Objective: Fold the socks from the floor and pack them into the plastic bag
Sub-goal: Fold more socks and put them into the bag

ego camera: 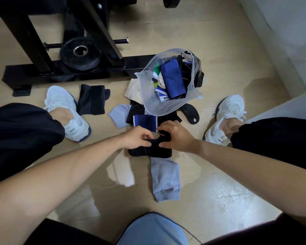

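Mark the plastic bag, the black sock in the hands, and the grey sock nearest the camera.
plastic bag (154, 107), head view, translucent lower wall.
black sock (148, 152), head view, lower left of the folded body.
grey sock (166, 181), head view, middle of the leg.

Partly hidden: black sock (149, 151) under fingers (145, 142); socks (137, 110) beneath plastic bag (149, 103).

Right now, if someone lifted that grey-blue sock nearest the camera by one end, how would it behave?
Probably floppy: the grey-blue sock lies flat on the floor, so it would likely droop. It looks thin, so probably light. Flat cloth seems unlikely to roll.
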The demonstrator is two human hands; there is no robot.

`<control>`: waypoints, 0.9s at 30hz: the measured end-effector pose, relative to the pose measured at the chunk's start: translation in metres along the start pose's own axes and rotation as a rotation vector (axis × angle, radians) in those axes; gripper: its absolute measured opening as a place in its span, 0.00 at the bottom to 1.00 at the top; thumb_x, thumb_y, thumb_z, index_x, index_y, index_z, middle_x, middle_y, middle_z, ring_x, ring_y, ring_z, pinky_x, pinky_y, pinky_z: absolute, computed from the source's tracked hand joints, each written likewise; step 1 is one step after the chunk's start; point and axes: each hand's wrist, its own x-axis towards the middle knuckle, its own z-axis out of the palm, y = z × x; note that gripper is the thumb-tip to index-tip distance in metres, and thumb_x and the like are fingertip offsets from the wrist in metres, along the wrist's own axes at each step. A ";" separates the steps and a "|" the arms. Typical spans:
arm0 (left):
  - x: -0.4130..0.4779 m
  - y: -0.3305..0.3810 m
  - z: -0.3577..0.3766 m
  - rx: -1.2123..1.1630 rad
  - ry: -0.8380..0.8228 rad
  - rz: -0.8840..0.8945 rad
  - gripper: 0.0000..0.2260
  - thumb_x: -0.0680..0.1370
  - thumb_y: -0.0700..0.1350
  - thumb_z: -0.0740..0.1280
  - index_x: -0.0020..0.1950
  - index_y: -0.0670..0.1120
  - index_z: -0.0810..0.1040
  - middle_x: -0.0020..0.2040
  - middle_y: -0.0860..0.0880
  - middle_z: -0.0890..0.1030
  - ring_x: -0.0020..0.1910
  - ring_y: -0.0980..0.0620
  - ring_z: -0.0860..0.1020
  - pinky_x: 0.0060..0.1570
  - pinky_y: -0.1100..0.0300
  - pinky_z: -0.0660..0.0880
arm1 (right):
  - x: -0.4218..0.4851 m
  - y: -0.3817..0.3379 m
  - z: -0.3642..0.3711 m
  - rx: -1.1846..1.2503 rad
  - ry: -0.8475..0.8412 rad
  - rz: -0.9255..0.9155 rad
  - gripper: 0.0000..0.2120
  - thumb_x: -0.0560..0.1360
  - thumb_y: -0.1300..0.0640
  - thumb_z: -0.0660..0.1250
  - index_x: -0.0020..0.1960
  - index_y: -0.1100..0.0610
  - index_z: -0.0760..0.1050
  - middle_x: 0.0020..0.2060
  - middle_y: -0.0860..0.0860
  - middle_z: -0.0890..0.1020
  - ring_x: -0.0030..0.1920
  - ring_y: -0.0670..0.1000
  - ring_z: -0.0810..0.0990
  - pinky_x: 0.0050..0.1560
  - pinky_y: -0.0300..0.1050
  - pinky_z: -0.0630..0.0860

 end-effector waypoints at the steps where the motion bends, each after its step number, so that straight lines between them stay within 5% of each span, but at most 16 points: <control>1: 0.000 0.003 0.000 -0.005 -0.010 0.023 0.07 0.76 0.36 0.74 0.54 0.41 0.83 0.43 0.51 0.83 0.37 0.65 0.78 0.44 0.68 0.74 | 0.000 0.000 0.001 0.062 -0.080 0.030 0.27 0.68 0.52 0.78 0.65 0.54 0.77 0.57 0.48 0.79 0.56 0.49 0.75 0.57 0.38 0.68; 4: 0.000 0.006 0.001 -0.016 -0.020 0.054 0.08 0.77 0.35 0.73 0.56 0.40 0.83 0.47 0.51 0.84 0.42 0.64 0.81 0.49 0.68 0.76 | -0.001 -0.001 0.003 0.111 -0.202 0.067 0.21 0.70 0.54 0.77 0.62 0.53 0.78 0.51 0.45 0.82 0.52 0.45 0.79 0.55 0.39 0.74; 9: 0.000 -0.004 -0.004 0.047 -0.015 -0.051 0.05 0.76 0.43 0.75 0.50 0.43 0.84 0.40 0.49 0.83 0.38 0.57 0.78 0.45 0.59 0.76 | -0.007 -0.004 0.007 0.163 -0.117 0.085 0.15 0.70 0.58 0.77 0.54 0.54 0.77 0.43 0.45 0.79 0.45 0.44 0.77 0.46 0.37 0.72; 15: -0.003 -0.017 -0.016 0.094 0.077 -0.126 0.04 0.76 0.46 0.76 0.43 0.50 0.82 0.41 0.49 0.84 0.40 0.56 0.79 0.48 0.57 0.77 | -0.002 -0.007 0.000 0.210 -0.307 0.007 0.14 0.72 0.63 0.75 0.56 0.52 0.80 0.50 0.47 0.82 0.48 0.45 0.80 0.50 0.37 0.76; 20: -0.003 -0.015 -0.017 0.025 0.112 -0.115 0.04 0.76 0.46 0.76 0.46 0.46 0.85 0.44 0.46 0.86 0.42 0.56 0.81 0.50 0.56 0.78 | -0.003 -0.007 -0.001 0.279 -0.413 0.188 0.18 0.73 0.64 0.73 0.62 0.54 0.78 0.51 0.51 0.79 0.38 0.50 0.83 0.33 0.38 0.80; 27: 0.002 0.009 -0.003 -0.208 0.165 -0.119 0.06 0.72 0.43 0.79 0.47 0.46 0.85 0.44 0.44 0.87 0.43 0.53 0.83 0.53 0.56 0.78 | -0.003 -0.009 0.000 0.757 -0.288 0.414 0.22 0.71 0.70 0.73 0.64 0.62 0.76 0.53 0.58 0.80 0.48 0.55 0.84 0.48 0.48 0.83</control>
